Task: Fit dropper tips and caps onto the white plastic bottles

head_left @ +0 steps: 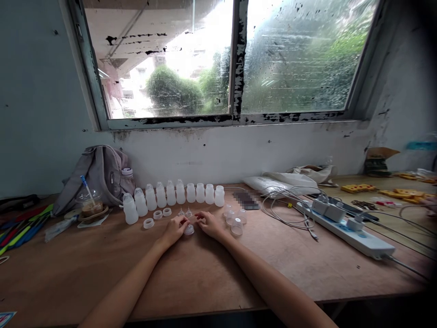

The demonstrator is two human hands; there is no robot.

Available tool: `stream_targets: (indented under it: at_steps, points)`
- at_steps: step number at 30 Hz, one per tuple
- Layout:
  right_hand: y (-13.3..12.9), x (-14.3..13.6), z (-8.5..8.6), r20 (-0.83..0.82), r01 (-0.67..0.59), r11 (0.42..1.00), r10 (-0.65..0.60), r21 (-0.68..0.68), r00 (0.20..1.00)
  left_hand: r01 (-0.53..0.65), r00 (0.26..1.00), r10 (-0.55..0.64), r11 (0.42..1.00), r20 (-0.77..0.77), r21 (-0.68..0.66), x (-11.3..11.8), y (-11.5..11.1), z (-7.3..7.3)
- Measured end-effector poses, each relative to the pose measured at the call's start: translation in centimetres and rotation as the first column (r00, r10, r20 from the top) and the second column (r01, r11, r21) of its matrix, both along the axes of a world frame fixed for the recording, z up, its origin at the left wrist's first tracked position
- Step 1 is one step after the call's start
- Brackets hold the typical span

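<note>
Left hand (175,228), palm down, fingers curled loosely, fingertips pinching a small clear dome-shaped plastic cap (189,230) against the brown plywood tabletop (205,273). Right hand (209,224) just at 3 o'clock of that cap, palm down, fingers bent and pointing toward 9 o'clock; touching the cap or only beside it, cannot tell, and no grip visible there. Both forearms bare, stretched forward from the near table edge, converging toward the cap.

At 12 o'clock of the hands, two tiny clear pointed teats (184,212), upright. At 10 o'clock, three white plastic screw rings (157,215) lying flat in a slanted line. At 2 o'clock, a cluster of clear dome caps (235,218), close together. Further toward 12 o'clock, a curved row of translucent white plastic bottles (174,193), upright, side by side, near the wall.

At 3 o'clock, well apart, a long white power strip (344,228) with plugged adapters and tangled white cables (283,200). At 10 o'clock, far out, a grey fabric backpack (99,175) leaning on the wall, with a clear plastic cup with a blue straw (89,200) in front of it. At 9 o'clock, at the table's edge, a bundle of coloured pens (20,230). At 12 o'clock, above everything, a rain-streaked window with a peeling frame (235,68).
</note>
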State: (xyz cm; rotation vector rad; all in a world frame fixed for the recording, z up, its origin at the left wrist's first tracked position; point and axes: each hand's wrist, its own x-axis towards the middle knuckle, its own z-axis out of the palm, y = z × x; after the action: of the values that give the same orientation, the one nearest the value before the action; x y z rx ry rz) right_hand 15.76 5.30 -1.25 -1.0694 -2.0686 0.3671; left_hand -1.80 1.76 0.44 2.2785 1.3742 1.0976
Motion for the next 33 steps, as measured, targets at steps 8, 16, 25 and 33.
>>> stream_targets:
  at_steps: [8,16,25,33]
  points:
    - [-2.3,-2.1,1.0,-0.139,-0.159,0.986,0.165,0.053,0.976,0.058,0.939,-0.003,0.987,0.345,-0.15,0.0,1.2,-1.1]
    - [-1.5,-2.1,0.4,-0.144,0.055,0.996,-0.045,0.07,0.989,0.13,0.871,0.053,0.934,0.488,-0.333,1.5,0.6,-1.4]
    - [-0.4,-2.2,0.3,-0.109,0.111,0.994,-0.108,0.022,0.988,0.178,0.895,0.025,0.895,0.445,-0.408,2.2,-0.5,-0.7]
    - [0.9,-1.0,-0.5,-0.119,0.166,0.986,-0.163,0.008,0.979,0.0,0.994,-0.006,0.999,-0.109,-0.05,1.3,0.2,0.7]
